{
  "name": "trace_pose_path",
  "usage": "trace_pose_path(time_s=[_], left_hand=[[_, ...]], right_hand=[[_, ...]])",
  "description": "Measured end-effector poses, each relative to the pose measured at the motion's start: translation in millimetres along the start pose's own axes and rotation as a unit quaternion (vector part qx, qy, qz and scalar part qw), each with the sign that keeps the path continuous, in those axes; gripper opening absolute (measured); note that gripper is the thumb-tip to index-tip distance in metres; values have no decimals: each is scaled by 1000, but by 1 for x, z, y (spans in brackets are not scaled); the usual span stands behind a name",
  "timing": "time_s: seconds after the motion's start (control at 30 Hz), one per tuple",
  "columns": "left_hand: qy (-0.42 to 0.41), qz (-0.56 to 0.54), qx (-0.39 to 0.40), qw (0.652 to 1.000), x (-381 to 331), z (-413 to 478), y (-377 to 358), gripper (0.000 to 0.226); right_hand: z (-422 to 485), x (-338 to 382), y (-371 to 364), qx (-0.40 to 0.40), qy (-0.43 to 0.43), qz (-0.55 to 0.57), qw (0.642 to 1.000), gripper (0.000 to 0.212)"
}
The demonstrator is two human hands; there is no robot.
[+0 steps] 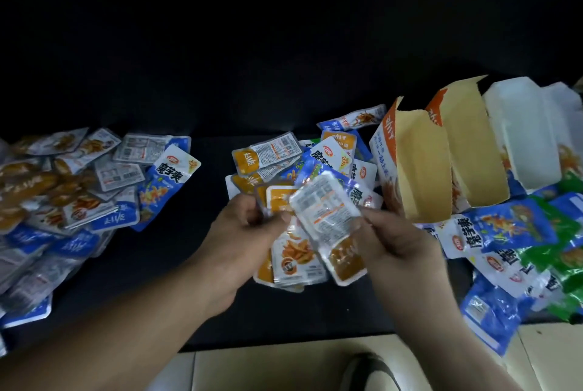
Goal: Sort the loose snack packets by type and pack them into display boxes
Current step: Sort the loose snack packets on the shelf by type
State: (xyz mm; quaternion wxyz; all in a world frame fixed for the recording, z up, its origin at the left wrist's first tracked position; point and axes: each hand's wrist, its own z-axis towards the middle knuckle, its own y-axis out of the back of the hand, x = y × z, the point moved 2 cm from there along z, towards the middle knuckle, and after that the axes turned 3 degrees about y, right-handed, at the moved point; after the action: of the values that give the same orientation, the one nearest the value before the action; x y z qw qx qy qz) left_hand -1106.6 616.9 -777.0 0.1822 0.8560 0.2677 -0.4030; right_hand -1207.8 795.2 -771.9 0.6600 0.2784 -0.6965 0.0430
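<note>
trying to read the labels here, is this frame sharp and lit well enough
Head view: dim overall, the black surface nearly featureless; head view: the packet in the right hand is motion-blurred, small print unreadable; head view: the white box is brightest, slightly washed out.

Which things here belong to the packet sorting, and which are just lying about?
In the job:
left hand, gripping an orange stack
right hand, holding one packet
left pile, middle pile, right pile
open boxes

Lying about:
what looks like a shoe
floor
</note>
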Motion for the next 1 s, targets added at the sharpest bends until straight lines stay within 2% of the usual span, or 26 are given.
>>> trace_pose_path(time_s=[0.03,0.1,0.2,0.3,0.37,0.47,0.53,0.6,0.7,0.77,0.87,0.9,0.97,1.0], left_hand=[[17,-20,21,999,-2,-2,-1,13],[43,-48,38,997,-5,-5,6,17],[51,-40,22,998,-4,-8,29,22],[45,-23,3,999,-1,-15,55,28],[44,-20,-28,998,4,-18,75,30],[40,7,-79,996,20,-18,113,28],[22,56,-126,990,32,-16,142,25],[-4,129,-178,975,40,-11,172,22],[-18,204,-234,950,43,-4,209,25],[-54,285,-300,909,46,-1,223,33],[-103,482,-391,777,54,-4,225,60],[-119,512,-403,749,54,-6,222,63],[-172,536,-404,721,53,-7,212,59],[-196,545,-385,719,54,-6,204,54]], right_hand=[[-2,-2,-11,13,-44,39,998,17],[-2,-4,-29,25,-82,43,995,12],[-2,1,-51,53,-110,28,992,21],[-8,14,-82,98,-141,107,979,10],[-13,21,-106,132,-145,132,972,27],[-22,31,-140,214,-104,85,968,24],[-27,34,-164,269,-64,-5,961,19],[-27,34,-185,300,-17,-99,949,15],[-21,42,-207,326,18,-144,934,11],[-15,47,-213,323,29,-159,932,13],[-8,48,-210,315,40,-175,932,14],[-6,48,-207,316,40,-182,930,14],[-3,46,-201,316,32,-185,930,13],[-2,45,-198,313,29,-182,932,12]])
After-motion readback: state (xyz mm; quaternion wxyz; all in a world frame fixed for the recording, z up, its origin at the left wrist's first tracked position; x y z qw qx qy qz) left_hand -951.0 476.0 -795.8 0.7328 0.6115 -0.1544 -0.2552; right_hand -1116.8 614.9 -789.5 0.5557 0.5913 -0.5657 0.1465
